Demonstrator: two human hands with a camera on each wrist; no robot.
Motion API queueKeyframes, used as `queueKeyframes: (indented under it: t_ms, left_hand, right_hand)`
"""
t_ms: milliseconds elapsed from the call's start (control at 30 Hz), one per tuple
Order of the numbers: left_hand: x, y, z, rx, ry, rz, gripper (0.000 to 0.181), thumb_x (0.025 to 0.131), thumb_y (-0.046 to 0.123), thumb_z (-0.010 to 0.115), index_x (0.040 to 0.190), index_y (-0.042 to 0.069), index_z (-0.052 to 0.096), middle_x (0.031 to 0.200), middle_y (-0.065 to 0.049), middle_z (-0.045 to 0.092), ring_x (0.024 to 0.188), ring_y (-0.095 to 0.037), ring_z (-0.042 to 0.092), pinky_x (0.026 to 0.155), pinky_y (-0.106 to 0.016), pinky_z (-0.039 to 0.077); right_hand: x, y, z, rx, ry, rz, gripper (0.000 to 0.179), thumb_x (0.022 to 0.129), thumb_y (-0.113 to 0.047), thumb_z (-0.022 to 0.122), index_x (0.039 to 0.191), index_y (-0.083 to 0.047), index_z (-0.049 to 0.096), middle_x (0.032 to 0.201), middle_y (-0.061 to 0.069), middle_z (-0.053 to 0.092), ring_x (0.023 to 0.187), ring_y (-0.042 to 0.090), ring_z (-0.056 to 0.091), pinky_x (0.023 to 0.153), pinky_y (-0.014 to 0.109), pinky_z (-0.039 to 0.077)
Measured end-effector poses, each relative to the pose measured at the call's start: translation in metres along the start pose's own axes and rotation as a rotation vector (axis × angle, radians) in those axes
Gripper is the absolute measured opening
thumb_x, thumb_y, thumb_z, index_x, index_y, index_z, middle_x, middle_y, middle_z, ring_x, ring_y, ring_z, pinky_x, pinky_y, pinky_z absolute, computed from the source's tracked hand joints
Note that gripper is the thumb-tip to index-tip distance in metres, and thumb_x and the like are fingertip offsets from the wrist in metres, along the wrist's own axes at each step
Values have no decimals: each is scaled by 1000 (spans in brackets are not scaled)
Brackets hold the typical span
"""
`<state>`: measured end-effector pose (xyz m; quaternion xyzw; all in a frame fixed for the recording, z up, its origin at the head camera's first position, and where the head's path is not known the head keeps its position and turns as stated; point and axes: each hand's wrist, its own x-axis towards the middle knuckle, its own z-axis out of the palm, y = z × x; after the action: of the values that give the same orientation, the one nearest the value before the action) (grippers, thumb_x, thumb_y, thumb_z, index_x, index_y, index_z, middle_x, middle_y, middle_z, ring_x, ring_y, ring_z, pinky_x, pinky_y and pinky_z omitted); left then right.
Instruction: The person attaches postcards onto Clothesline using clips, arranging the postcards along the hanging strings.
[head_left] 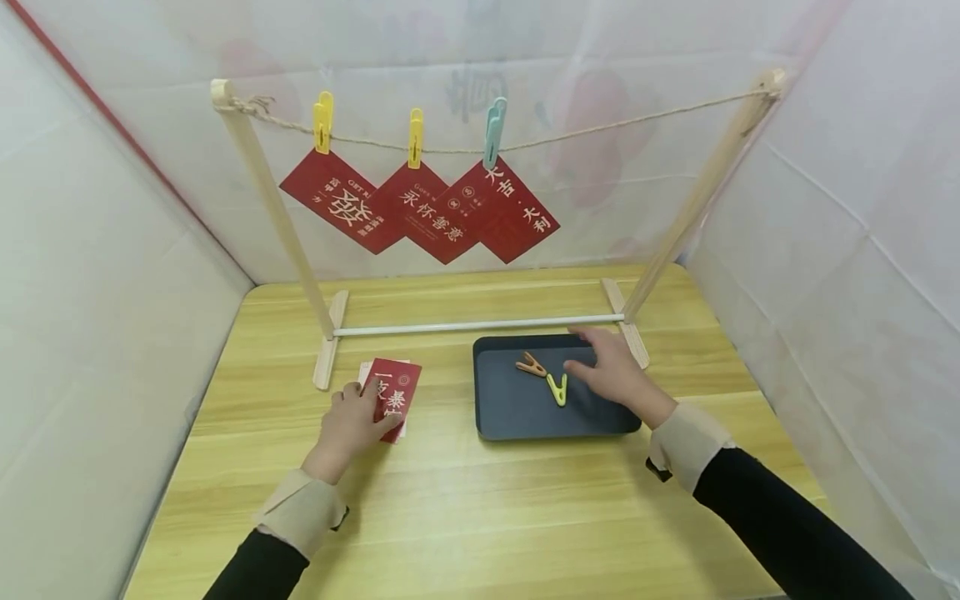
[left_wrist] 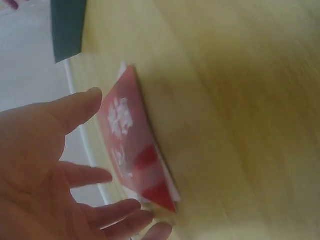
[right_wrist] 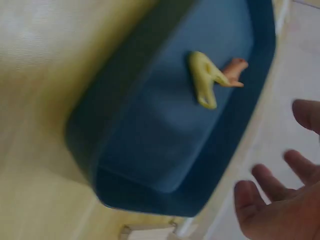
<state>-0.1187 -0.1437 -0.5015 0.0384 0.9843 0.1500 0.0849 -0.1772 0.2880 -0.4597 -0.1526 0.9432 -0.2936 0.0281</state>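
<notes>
My left hand [head_left: 348, 425] is over a small stack of cards, thumb and fingers spread with a gap between them. The top card [head_left: 399, 382] is red with white characters, and paler edges show beneath it. In the left wrist view the fingertips lie close beside the red card [left_wrist: 131, 130]; whether they touch it I cannot tell. My right hand [head_left: 615, 375] hovers over the right part of a dark grey tray [head_left: 506, 417], fingers apart and holding nothing. An orange clothespin [head_left: 531, 364] and a yellow-green clothespin [head_left: 557, 390] lie in the tray, left of that hand.
Behind the tray stands a wooden frame [head_left: 277, 208] with a twine line [head_left: 600, 129]. Two yellow clothespins [head_left: 322, 123] and a light blue one [head_left: 494, 132] hold three overlapping red cards [head_left: 517, 212]. A white rod [head_left: 450, 327] joins the frame's feet. Pale curtains surround the table.
</notes>
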Motion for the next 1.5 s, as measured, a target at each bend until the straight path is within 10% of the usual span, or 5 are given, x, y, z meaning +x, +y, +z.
queueKeyframes:
  t_ms: [367, 633, 833, 1033, 1500]
  left_hand:
    - [-7, 8, 3, 91, 52, 9, 107, 76, 47, 84, 149, -10, 30, 120, -35, 54, 96, -46, 54, 71, -54, 56]
    - [-8, 6, -2, 53, 101, 32, 115, 69, 41, 91, 148, -13, 29, 115, -35, 57, 89, -42, 60, 76, -52, 57]
    - [-4, 2, -2, 34, 84, 15, 123, 63, 41, 94, 152, -9, 25, 112, -33, 55, 90, -40, 58, 76, -53, 56]
    - [-3, -4, -4, 17, 91, -19, 124, 62, 39, 95, 154, -3, 23, 111, -33, 54, 94, -44, 55, 75, -54, 56]
    - [-6, -16, -7, -155, 53, -85, 118, 68, 30, 93, 157, 2, 20, 120, -36, 41, 104, -49, 42, 80, -54, 49]
  right_hand:
    - [-19, 6, 32, -86, -279, 113, 68, 94, -41, 68, 149, -9, 43, 100, 10, 57, 77, 20, 51, 63, 36, 43]
    - [-34, 9, 40, -136, -258, 105, 52, 93, -43, 68, 136, -15, 58, 109, 9, 57, 89, 20, 56, 72, 41, 49]
    - [-40, 13, 47, -102, -209, 101, 23, 93, -41, 69, 99, -19, 68, 94, 3, 55, 72, 15, 49, 63, 33, 44]
    - [-38, 16, 50, -140, -170, 80, 36, 88, -48, 73, 65, -24, 60, 73, -4, 53, 58, 12, 46, 51, 28, 37]
    - [-52, 20, 46, -161, -146, 53, 28, 84, -42, 79, 72, -24, 62, 71, -5, 50, 60, 11, 45, 52, 27, 35]
